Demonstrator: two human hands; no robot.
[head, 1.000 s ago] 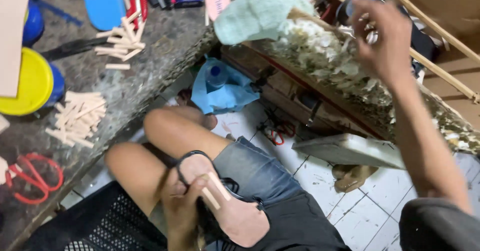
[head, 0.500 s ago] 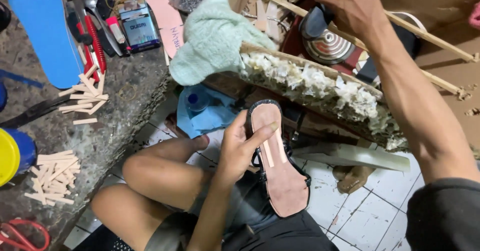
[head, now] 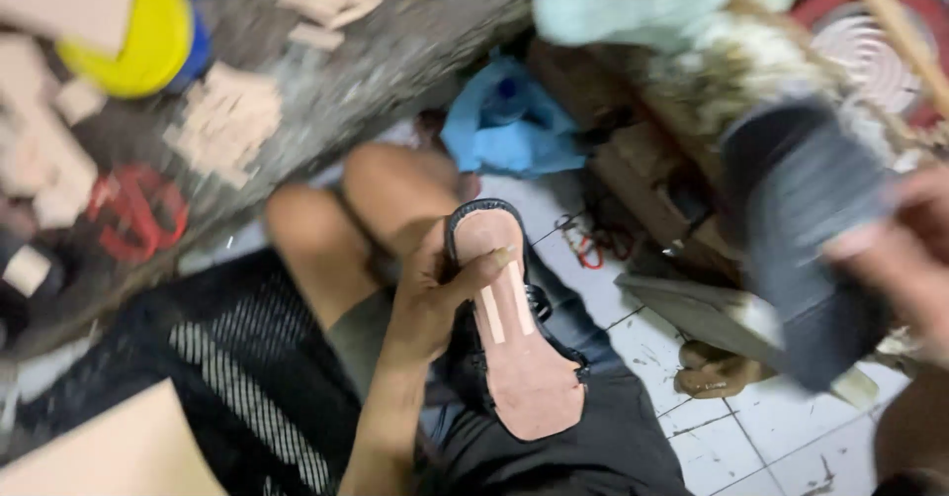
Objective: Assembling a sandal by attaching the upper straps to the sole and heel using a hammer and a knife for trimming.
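Head view showed my left hand (head: 435, 303) pinching a pink-soled sandal (head: 514, 333) sole-up over my lap for inspection, while my right hand (head: 905, 259) clasped a blurred dark sole (head: 811, 229).

left hand (head: 435, 293): fingers curled, thumb extended, gripping | right hand (head: 905, 259): raised, blurred, gripping

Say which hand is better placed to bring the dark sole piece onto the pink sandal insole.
Right, probably: the right hand already grips the dark sole piece, while the left hand is busy holding the pink sandal insole.
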